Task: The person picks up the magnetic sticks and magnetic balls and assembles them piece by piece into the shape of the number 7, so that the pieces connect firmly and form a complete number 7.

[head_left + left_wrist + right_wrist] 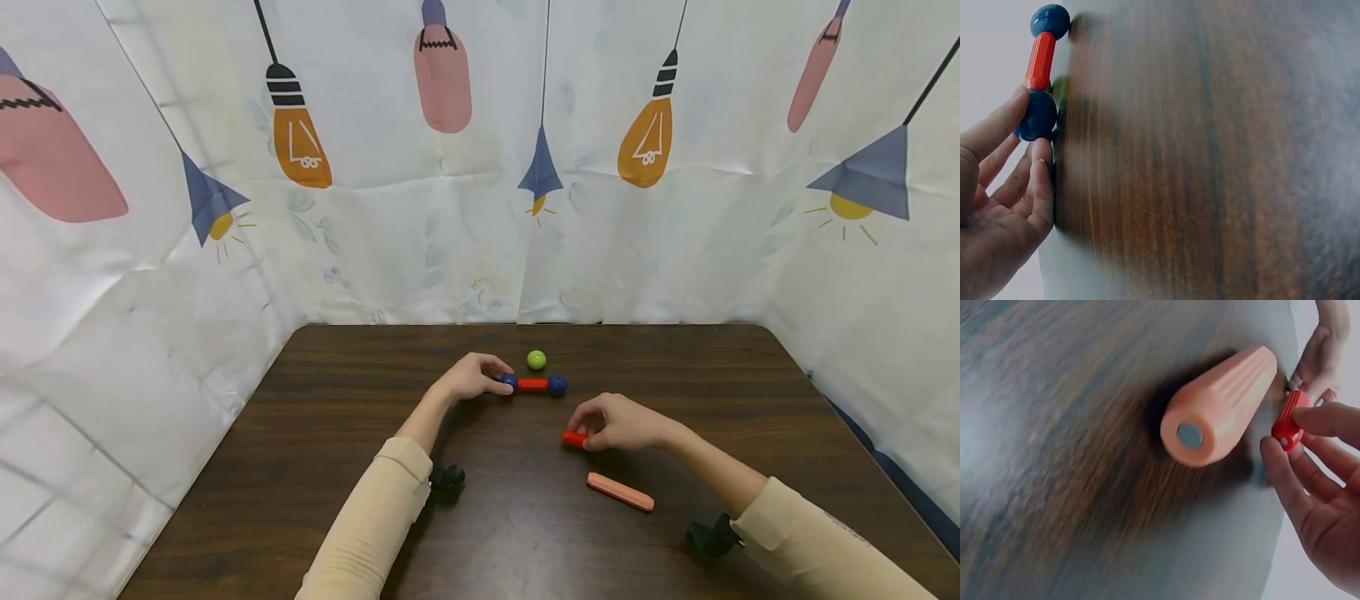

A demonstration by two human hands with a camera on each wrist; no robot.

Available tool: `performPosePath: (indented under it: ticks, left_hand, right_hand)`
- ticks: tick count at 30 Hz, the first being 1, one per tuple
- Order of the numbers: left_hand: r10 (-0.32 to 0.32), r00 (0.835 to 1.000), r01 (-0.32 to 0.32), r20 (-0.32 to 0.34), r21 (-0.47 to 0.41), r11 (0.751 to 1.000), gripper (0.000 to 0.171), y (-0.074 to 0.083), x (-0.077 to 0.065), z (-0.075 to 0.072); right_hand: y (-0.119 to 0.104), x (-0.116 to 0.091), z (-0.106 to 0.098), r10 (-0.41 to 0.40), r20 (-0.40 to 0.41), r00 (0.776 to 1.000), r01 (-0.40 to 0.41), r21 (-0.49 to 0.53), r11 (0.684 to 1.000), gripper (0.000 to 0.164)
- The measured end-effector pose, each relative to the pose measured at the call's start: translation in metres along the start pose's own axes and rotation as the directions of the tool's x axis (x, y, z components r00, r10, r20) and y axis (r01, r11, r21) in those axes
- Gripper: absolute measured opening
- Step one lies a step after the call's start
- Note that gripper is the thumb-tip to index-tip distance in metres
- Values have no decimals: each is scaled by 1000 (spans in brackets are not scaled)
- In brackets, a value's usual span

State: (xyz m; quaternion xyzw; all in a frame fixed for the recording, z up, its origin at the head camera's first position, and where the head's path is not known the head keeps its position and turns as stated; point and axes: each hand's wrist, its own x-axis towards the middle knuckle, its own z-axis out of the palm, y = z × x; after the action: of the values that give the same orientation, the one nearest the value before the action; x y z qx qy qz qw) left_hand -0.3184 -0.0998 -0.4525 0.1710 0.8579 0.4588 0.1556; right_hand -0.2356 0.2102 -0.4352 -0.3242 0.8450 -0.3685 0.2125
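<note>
- The left hand (471, 377) has its fingers clamped on the left blue ball (509, 382), which sits at one end of the joined red rod (533, 384); the right blue ball (557, 385) sits at the other end.
- The right hand (622, 423) has its fingers pinched on the loose red rod (573, 438), nearer the person than the joined piece; whether that rod touches the tabletop (300, 467) is hard to tell.
- The green ball (536, 360) lies just beyond the joined piece, and the orange rod (620, 492) lies on the near side of the right hand.
- A sideways tug by the left hand could pull its ball off the joined rod; a shove away from the person could knock the green ball and set it rolling.
- The loose rod could twist or slip, since the fingers seem to hold little of its length.
- Count: two blue balls, one green ball, two red rods, one orange rod.
</note>
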Motion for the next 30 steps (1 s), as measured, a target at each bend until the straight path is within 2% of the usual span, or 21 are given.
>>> performPosePath:
  ticks: [7,30]
  left_hand:
    - [2,1000,-2,-1,15,1000,29,0,0,0]
    - [-9,1000,9,3,-3,1000,29,2,-1,-1]
  right_hand:
    - [-9,9,5,15,12,1000,-15,-7,1000,20]
    - [-31,43,27,-27,70,997,28,-8,1000,19]
